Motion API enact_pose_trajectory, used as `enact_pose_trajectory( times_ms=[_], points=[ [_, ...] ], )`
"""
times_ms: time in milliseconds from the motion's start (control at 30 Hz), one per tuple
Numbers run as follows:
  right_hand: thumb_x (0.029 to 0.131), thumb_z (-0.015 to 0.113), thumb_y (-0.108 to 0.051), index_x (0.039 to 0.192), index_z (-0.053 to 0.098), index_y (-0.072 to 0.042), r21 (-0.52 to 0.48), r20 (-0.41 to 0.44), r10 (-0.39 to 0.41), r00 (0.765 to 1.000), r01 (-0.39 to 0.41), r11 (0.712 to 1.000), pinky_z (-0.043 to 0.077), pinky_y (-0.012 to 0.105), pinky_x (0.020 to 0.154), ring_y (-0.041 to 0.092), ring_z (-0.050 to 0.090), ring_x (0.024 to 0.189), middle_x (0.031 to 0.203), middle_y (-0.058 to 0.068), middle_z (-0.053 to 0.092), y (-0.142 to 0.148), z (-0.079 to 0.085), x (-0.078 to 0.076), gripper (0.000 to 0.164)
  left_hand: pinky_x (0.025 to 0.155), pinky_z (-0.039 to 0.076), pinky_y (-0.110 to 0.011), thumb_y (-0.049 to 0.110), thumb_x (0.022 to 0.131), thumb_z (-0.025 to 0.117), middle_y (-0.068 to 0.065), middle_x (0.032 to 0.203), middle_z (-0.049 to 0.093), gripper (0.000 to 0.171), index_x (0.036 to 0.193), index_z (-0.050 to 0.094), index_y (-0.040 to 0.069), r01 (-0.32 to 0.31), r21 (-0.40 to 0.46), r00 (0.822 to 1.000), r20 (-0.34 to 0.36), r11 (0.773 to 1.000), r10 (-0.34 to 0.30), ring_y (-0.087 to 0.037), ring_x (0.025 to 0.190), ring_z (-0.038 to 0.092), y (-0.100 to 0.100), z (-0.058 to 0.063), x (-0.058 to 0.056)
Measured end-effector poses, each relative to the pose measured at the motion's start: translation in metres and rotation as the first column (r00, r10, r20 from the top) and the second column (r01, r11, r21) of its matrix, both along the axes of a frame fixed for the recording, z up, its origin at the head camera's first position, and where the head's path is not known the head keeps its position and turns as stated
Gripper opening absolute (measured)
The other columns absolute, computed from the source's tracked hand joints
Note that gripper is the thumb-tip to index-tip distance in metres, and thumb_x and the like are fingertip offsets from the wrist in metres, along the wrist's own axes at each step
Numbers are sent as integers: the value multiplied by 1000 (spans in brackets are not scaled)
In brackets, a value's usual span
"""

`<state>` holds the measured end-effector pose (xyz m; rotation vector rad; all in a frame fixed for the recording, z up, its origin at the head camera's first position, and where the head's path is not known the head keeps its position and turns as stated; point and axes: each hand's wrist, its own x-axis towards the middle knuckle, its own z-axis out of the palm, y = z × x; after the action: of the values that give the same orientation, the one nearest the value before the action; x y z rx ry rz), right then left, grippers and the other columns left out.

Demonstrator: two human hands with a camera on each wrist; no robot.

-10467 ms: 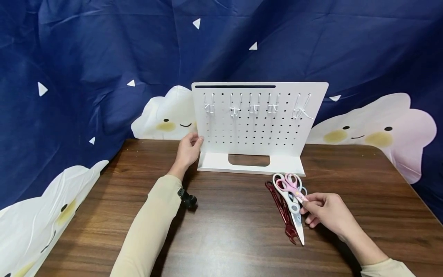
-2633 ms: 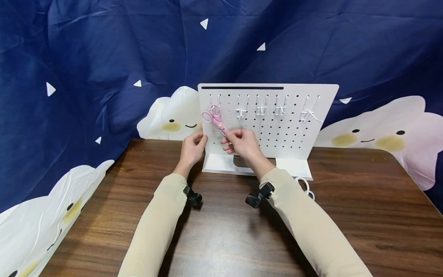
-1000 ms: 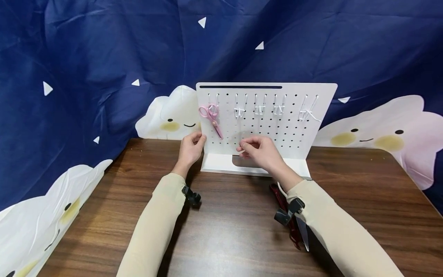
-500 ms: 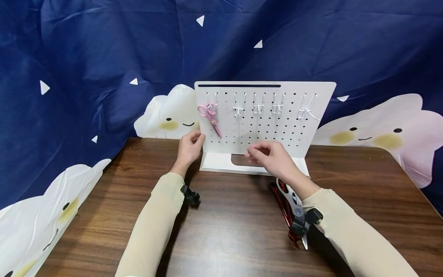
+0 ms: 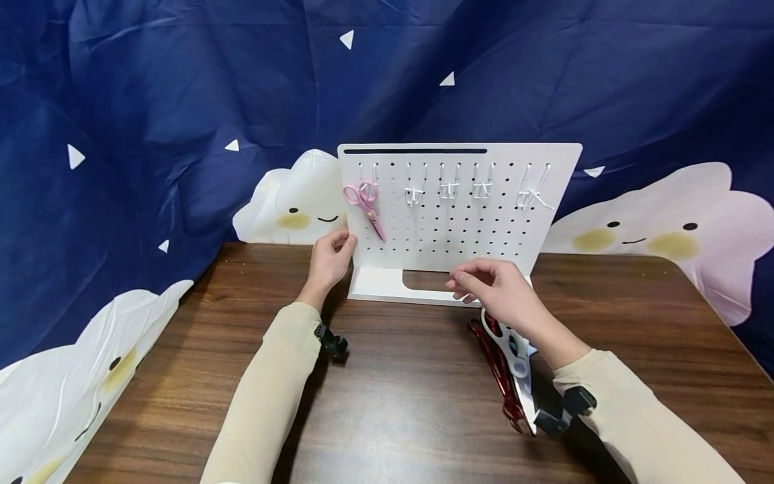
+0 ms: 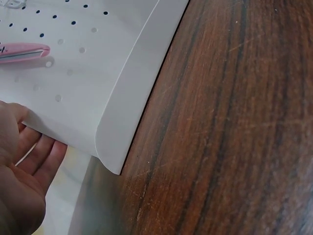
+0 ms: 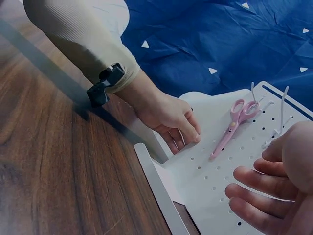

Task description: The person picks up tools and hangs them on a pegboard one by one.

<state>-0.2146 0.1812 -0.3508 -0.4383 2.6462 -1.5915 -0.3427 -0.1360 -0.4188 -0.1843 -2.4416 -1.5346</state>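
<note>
Five hooks (image 5: 449, 190) line one board (image 5: 462, 232), one pair of pink scissors (image 5: 371, 216) hanging at its nine o'clock, while the left hand (image 5: 329, 261) pinches its edge at eight and the right hand (image 5: 503, 290), loosely spread, hovers at five.

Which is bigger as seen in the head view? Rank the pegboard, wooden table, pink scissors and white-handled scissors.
Largest to smallest:
1. wooden table
2. pegboard
3. white-handled scissors
4. pink scissors
The white-handled scissors lie nearer the camera, which exaggerates their lead over the pink scissors.
</note>
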Motion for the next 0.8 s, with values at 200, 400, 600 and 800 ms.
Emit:
enact_pose_trajectory(
  times_ms=[200, 400, 600, 800],
  points=[
    [111, 61, -16, 121, 73, 6, -3, 27, -21, 999, 21, 1000, 57, 25, 58, 6, 75, 78, 105, 17, 82, 9, -2, 9, 28, 107, 56, -48, 19, 109, 63, -26, 121, 78, 33, 128, 74, -5, -1, 5, 1000, -7, 1000, 1, -37, 118, 72, 0, -1, 0],
    [110, 60, -14, 120, 73, 7, -16, 36, -21, 999, 21, 1000, 56, 26, 58, 9, 76, 78, 104, 18, 80, 17, -6, 17, 26, 108, 56, -48, 18, 109, 62, -26, 122, 78, 32, 129, 73, -5, -5, 1, 1000, -8, 1000, 5, -37, 119, 72, -1, -1, 1],
    [110, 62, -13, 119, 74, 7, 1, 8, -28, 1000, 28, 1000, 58, 26, 62, 10, 75, 76, 102, 16, 81, 27, -10, 26, 25, 108, 56, -48, 17, 109, 62, -26, 121, 78, 32, 128, 74, -5, -5, -4, 1000, -14, 1000, 5, -37, 118, 72, 0, -1, 0],
    [109, 62, -9, 115, 72, 11, -40, 16, -22, 1000, 23, 999, 66, 31, 73, 9, 74, 77, 94, 9, 80, 34, -14, 32, 24, 108, 56, -48, 17, 109, 62, -27, 122, 78, 31, 128, 73, -5, -7, -2, 1000, -8, 1000, 7, -37, 118, 73, 0, 0, 0]
  ],
)
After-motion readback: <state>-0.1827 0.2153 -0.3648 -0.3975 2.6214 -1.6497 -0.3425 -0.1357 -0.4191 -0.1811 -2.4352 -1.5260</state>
